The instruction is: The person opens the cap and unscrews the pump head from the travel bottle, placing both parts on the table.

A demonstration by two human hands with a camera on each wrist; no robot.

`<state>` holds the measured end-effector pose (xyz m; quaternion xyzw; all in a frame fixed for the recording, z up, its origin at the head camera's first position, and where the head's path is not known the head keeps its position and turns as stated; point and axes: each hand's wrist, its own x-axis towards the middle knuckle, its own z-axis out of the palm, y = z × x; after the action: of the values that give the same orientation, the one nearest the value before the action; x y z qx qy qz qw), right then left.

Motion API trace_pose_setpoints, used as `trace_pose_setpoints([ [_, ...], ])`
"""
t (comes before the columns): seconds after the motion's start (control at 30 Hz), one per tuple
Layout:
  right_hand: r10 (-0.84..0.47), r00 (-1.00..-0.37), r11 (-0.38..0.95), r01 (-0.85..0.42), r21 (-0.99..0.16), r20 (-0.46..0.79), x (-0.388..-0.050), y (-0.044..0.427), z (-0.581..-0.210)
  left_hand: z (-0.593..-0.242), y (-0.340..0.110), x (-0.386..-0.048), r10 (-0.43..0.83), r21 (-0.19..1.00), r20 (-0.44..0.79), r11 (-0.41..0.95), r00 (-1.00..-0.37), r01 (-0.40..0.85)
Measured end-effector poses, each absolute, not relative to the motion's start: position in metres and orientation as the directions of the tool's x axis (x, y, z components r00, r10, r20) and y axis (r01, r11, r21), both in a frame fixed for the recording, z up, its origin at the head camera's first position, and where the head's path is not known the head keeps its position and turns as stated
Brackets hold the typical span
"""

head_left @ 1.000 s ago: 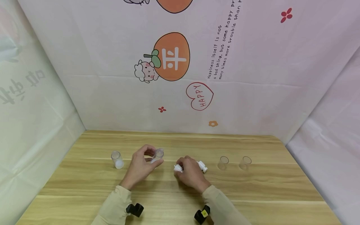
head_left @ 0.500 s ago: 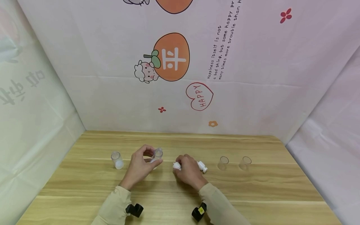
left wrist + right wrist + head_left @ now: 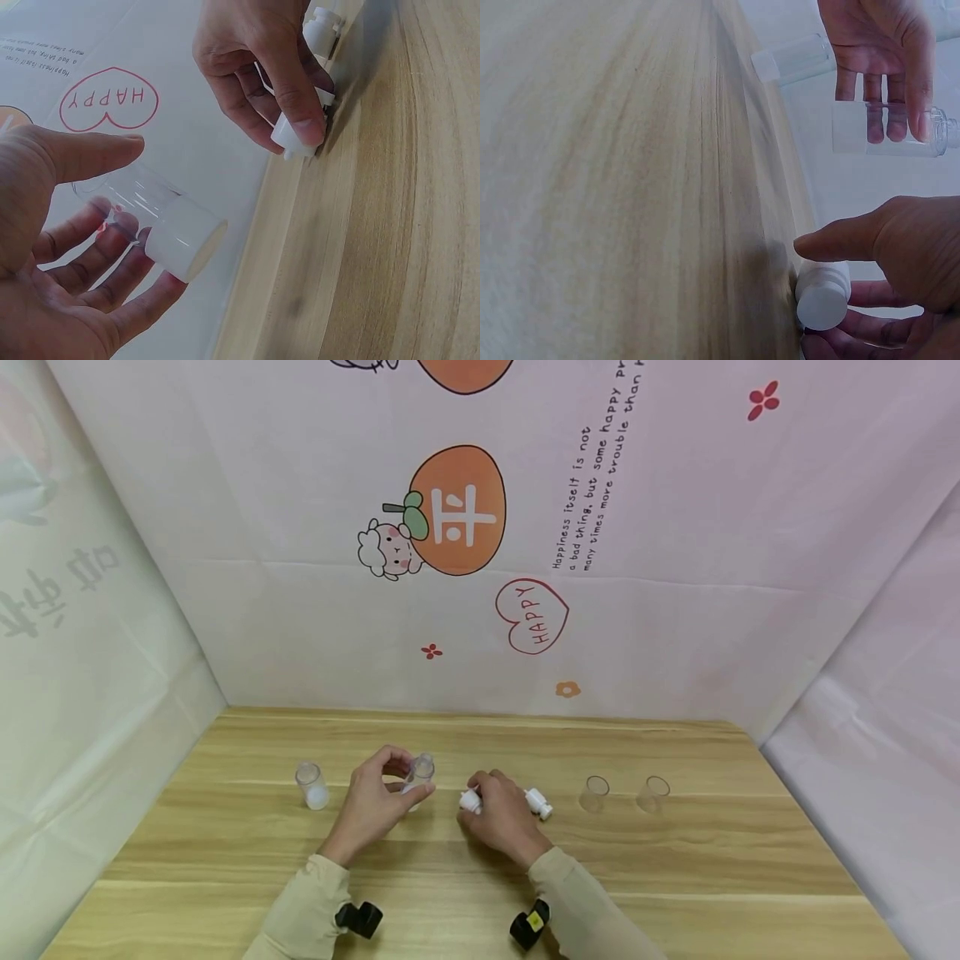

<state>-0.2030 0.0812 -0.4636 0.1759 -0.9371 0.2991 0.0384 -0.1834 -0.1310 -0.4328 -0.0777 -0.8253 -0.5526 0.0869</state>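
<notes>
In the head view my left hand [image 3: 378, 797] holds a clear bottle [image 3: 421, 771] with a white base, above the table. The left wrist view shows the thumb on one side of that bottle [image 3: 184, 236] and the fingers on the other. My right hand [image 3: 504, 814] pinches a white pump head [image 3: 470, 801] low at the tabletop, its body partly hidden by the fingers. The right wrist view shows a round end of this pump head [image 3: 823, 304] below the thumb. A second white pump head [image 3: 537, 803] lies just right of my right hand.
Another clear bottle [image 3: 312, 787] with a white base stands to the left. Two clear caps [image 3: 595, 795] stand apart on the right. Behind the wooden table [image 3: 712, 860] hangs a printed white cloth [image 3: 675, 635], with more cloth at both sides.
My right hand has shifted slightly left with the white pump head between its fingers. The left hand and its bottle have moved slightly left. The other things have stayed put.
</notes>
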Motion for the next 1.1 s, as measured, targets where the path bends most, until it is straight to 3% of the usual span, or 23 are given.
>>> trace_pose_setpoints([
  [0.67,-0.315,-0.933,0.734,-0.355,-0.579,0.173,-0.190,0.102,-0.448,-0.441,-0.136,-0.184,0.011,0.893,0.197,0.410,-0.980,0.184],
  [1.1,-0.279,-0.953,0.738,-0.293,-0.608,0.121,-0.176,0.131,-0.437,-0.454,-0.146,-0.187,-0.031,0.888,0.163,0.441,-0.986,0.133],
])
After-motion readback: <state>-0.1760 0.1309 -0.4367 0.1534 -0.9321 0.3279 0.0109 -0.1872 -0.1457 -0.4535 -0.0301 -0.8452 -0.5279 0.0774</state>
